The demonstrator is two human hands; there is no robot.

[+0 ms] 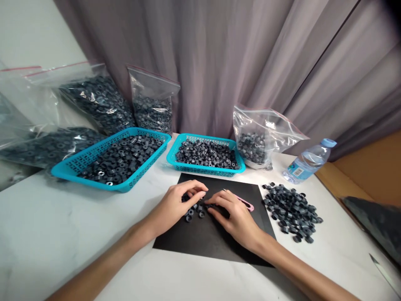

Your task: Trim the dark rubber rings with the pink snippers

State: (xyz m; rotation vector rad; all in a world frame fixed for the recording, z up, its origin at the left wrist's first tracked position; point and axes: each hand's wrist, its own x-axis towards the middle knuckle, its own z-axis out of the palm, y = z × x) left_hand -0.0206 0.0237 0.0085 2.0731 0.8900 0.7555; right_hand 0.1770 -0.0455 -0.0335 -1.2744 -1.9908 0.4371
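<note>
Over a black mat, my left hand curves above a few small dark grey plastic rings. Its thumb and fingertips come close together in a pinch, and whatever lies between them is too small to make out. Facing it from the right, my right hand has its thumb and fingers bent together at the edge of the same rings. A dark piece shows at these fingertips, but its kind is unclear. Behind the right hand lies a pink-handled tool, partly covered by the hand.
Two blue baskets of grey rings stand behind the mat. Clear zip bags of rings line the back. To the right are a loose pile of dark rings and a water bottle.
</note>
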